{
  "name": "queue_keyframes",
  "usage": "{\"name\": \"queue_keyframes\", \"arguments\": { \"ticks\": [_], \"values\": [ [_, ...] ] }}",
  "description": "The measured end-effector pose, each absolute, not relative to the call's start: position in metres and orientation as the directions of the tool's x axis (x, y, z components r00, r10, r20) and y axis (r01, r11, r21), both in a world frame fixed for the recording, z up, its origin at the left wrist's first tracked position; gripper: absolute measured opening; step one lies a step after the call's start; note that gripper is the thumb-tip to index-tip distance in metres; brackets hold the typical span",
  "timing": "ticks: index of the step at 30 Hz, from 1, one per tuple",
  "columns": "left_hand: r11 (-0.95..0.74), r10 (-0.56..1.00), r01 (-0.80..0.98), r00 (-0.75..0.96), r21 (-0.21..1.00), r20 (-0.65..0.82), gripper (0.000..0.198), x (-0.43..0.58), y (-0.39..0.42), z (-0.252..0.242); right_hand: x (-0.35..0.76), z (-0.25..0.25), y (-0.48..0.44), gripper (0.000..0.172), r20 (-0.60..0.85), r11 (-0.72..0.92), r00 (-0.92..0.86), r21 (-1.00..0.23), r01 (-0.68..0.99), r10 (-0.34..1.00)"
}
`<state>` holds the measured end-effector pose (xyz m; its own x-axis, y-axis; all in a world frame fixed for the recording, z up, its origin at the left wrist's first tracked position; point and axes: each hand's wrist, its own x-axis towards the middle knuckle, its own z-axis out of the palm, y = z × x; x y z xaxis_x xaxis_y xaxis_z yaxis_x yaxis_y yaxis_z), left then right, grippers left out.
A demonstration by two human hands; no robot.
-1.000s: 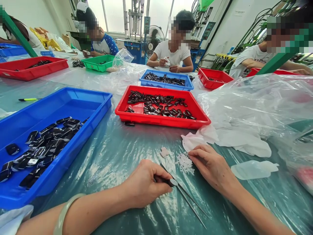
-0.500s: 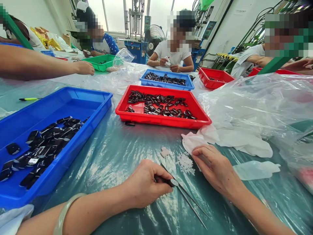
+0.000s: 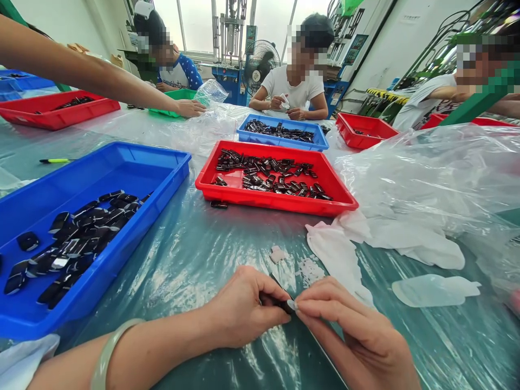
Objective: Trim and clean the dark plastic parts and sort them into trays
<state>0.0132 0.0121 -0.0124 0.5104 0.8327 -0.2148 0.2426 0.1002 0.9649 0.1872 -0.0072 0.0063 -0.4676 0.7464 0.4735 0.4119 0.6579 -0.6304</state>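
Observation:
Between the thumb and fingers of my left hand [image 3: 247, 309] is a small black glossy part [image 3: 280, 306], mostly covered by those fingers. Its pale end [image 3: 291, 305] points right, and my right hand [image 3: 349, 330] pinches at that end with thumb and fingertips. A pair of thin tweezers [image 3: 324, 353] runs diagonally below both hands; I cannot tell whether it is held or lies on the table. Just beyond my fingers are a heap of tiny white bits [image 3: 311, 271] and a small pinkish piece [image 3: 277, 254]. A white cloth [image 3: 339, 257] lies beyond my right hand.
A blue tray [image 3: 162, 187] of black parts stands left, a red tray [image 3: 280, 206] of similar parts ahead. Behind are a smaller blue tray [image 3: 284, 142] and clear plastic sheeting [image 3: 426, 168]. A translucent bottle [image 3: 434, 291] lies right. A co-worker's arm [image 3: 122, 84] reaches across; others sit around.
My right hand has left the white cloth and come left and nearer, onto the pale end of the black part. The left hand stays almost still. A co-worker's arm reaches further right.

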Motion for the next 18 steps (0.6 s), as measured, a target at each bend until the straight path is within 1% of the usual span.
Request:
{"name": "queue_keyframes", "arguments": {
  "ticks": [5,13,18],
  "values": [
    [0.106,0.830,0.268,0.507,0.958,-0.233,0.021,0.012,0.013,-0.012,0.187,0.005,-0.006,0.020,0.535,0.698,-0.450,-0.571,0.431,0.715],
    [0.086,0.832,0.245,0.516,0.966,-0.205,0.019,0.012,0.013,-0.012,0.189,-0.004,-0.009,0.021,0.537,0.719,-0.479,-0.542,0.435,0.694],
    [0.090,0.834,0.254,0.510,0.963,-0.212,0.018,0.013,0.013,-0.012,0.189,-0.006,-0.008,0.025,0.557,0.745,-0.495,-0.485,0.458,0.667]
  ]
}}
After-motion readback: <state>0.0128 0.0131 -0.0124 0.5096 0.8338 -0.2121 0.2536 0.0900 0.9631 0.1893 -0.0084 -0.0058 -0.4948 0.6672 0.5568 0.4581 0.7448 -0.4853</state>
